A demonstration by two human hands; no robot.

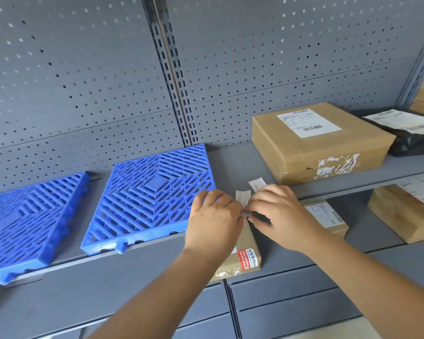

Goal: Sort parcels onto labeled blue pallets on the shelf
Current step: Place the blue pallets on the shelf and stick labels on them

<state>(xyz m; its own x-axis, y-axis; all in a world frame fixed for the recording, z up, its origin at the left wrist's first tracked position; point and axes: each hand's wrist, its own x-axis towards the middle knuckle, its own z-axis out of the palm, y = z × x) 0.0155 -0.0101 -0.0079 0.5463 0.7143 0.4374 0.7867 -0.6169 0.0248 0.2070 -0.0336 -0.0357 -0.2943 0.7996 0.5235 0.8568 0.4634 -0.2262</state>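
Grey perforated metal shelving [230,162] carried two blue slatted plastic pallets [152,192] on its left part. Just right of the nearer pallet the hands met: the left hand [213,216] and right hand [279,214] pinched a small pale label strip [245,214] between their fingertips, stretched crosswise (something dark showed under the right thumb, unclear what). Two white paper slips [242,195] lay just behind them. The brown cardboard parcel with a white shipping label [321,143] sat further right, nearer the right hand, with nothing between; a black plastic mailer [411,135] lay beyond it
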